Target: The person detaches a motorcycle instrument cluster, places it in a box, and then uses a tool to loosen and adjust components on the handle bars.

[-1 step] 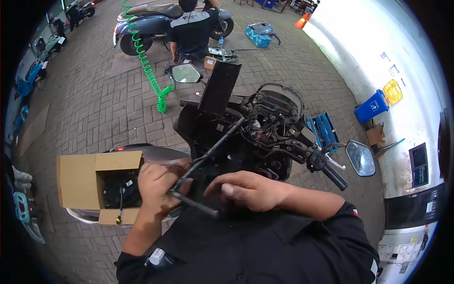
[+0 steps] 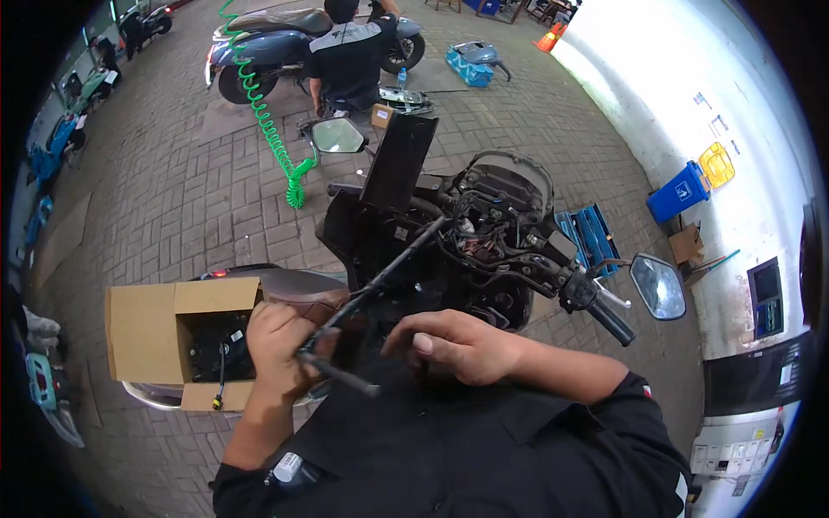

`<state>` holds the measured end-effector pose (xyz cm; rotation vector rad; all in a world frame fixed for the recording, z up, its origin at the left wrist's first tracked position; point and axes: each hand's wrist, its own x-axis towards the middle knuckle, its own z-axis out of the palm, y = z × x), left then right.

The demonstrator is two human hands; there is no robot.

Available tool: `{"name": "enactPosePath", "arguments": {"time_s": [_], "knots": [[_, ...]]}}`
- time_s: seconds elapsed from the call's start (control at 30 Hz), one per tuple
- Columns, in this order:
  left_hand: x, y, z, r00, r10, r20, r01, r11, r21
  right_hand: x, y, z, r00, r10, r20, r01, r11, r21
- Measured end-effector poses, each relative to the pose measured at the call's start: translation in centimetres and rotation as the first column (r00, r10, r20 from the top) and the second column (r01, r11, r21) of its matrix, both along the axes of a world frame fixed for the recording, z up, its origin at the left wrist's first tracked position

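Note:
My left hand [image 2: 278,344] is closed around a long black cable [image 2: 380,281], which looks wrapped like a wiring harness. From the opened front of a motorcycle [image 2: 509,233] the cable slants down to this hand, and its end sticks out past my fingers toward my shirt. My right hand [image 2: 466,347] is just right of the cable, its fingers curled and the thumb bent in beside them. Shadow hides the fingertips, so anything in them cannot be made out. A black panel [image 2: 401,164] stands upright beside the handlebar area.
An open cardboard box [image 2: 142,337] with black parts sits on the seat to my left. A green coiled hose [image 2: 268,129] hangs ahead. A co-worker [image 2: 350,60] crouches by another scooter [image 2: 268,52]. On the right are a mirror [image 2: 658,289], a blue toolbox [image 2: 587,237] and a bin [image 2: 678,194].
The cable's loose end has shifted slightly left and up with my left hand. My right hand has turned a little, its fingertips moving slightly right and up.

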<state>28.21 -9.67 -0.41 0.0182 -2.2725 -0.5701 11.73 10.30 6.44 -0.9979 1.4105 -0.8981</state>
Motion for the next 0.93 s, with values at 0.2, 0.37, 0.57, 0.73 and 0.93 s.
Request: {"name": "enactPosePath", "arguments": {"time_s": [0.2,0.37,0.57,0.73,0.93], "knots": [[2.4,-1.9,-2.7,0.999,-0.034,-0.026,0.042,0.870,0.491,-0.9,4.6,-4.4,0.954,-0.038,-0.298,-0.020,0.981,-0.192],[4.0,-3.3,-5.3,0.963,-0.262,0.065,0.144,0.701,0.699,-1.3,10.9,-14.5,0.958,-0.282,-0.053,0.285,0.957,0.060],[6.8,0.5,-10.2,0.869,-0.256,0.424,-0.198,0.605,0.771,-0.9,16.7,-18.7,0.757,-0.529,0.383,0.492,0.848,0.199],[5.7,9.3,-14.4,0.762,0.128,0.635,-0.646,0.206,0.735,0.0,21.6,-20.2,0.739,-0.582,0.340,0.603,0.796,0.052],[7.1,17.2,-19.6,0.715,-0.178,0.676,-0.693,-0.060,0.718,0.8,27.9,-15.2,0.843,-0.496,0.210,0.518,0.852,-0.067]]}}
